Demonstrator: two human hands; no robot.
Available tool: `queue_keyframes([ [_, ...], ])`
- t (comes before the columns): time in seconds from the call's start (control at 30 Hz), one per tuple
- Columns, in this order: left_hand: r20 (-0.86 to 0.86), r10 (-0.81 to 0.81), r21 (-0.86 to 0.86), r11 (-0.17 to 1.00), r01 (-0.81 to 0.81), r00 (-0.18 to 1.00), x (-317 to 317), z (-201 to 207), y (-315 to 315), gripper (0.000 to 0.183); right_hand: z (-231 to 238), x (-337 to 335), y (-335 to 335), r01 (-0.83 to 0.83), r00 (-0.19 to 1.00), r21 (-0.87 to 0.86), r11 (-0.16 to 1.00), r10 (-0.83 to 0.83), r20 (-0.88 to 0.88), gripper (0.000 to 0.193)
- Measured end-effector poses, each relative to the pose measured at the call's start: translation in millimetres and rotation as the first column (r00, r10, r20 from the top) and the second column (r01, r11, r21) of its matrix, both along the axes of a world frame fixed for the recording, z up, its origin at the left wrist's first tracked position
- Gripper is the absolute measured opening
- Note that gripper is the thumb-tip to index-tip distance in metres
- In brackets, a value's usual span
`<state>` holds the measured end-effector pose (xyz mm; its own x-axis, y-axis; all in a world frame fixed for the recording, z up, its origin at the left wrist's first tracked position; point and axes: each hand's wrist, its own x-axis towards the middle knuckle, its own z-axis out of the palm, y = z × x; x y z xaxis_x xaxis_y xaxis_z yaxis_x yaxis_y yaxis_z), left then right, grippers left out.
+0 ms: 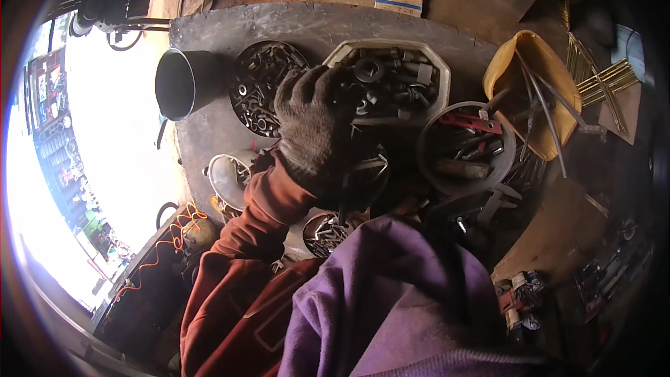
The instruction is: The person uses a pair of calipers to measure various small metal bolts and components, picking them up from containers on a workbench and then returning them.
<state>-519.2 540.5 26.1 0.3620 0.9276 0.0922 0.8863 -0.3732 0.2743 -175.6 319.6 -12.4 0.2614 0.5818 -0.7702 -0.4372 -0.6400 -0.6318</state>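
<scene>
My left hand (310, 119), in a worn grey-brown work glove with a rust-red sleeve, reaches over the workbench between a round dark pan (244, 101) of nuts and bolts and an octagonal pale tray (445, 91). The fingers are bent, with their tips by the tray's left end; whatever they hold is hidden. The tray contains several large dark bolts and a thick black ring (368, 70). Below the hand, deep shadow covers a dark round container (373, 185). My right hand does not show. Purple cloth (391, 293) fills the lower middle.
A dark bucket (174, 85) lies at the bench's left end. To the right stand a clear tub (421, 150) of tools and a cut yellow container (502, 63) with metal rods. A caliper (497, 204) lies below them. A white pot (227, 178) and an orange coiled hose (178, 234) are at left.
</scene>
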Motion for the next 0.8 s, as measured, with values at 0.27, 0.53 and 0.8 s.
queue_keyframes([
  [0.27, 0.084, -0.196, -0.060, 0.978, 0.201, 0.977, 31.6, -3.6, 7.3, 0.055, -6.6, 1.1, 1.0, -0.016, 1.000, -0.031, 0.999, 0.016, -0.001, 0.025],
  [0.53, 0.183, -0.170, -0.065, 0.981, 0.184, 0.968, 14.3, 2.9, 16.7, 0.047, -11.3, 1.1, 0.6, -0.021, 1.000, -0.064, 0.998, 0.020, -0.013, 0.025],
  [0.8, 0.143, -0.073, -0.094, 0.992, 0.087, 0.987, 27.4, 9.0, 19.8, 0.045, -14.7, 4.2, 3.3, -0.052, 0.998, -0.093, 0.994, 0.049, -0.034, 0.024],
])
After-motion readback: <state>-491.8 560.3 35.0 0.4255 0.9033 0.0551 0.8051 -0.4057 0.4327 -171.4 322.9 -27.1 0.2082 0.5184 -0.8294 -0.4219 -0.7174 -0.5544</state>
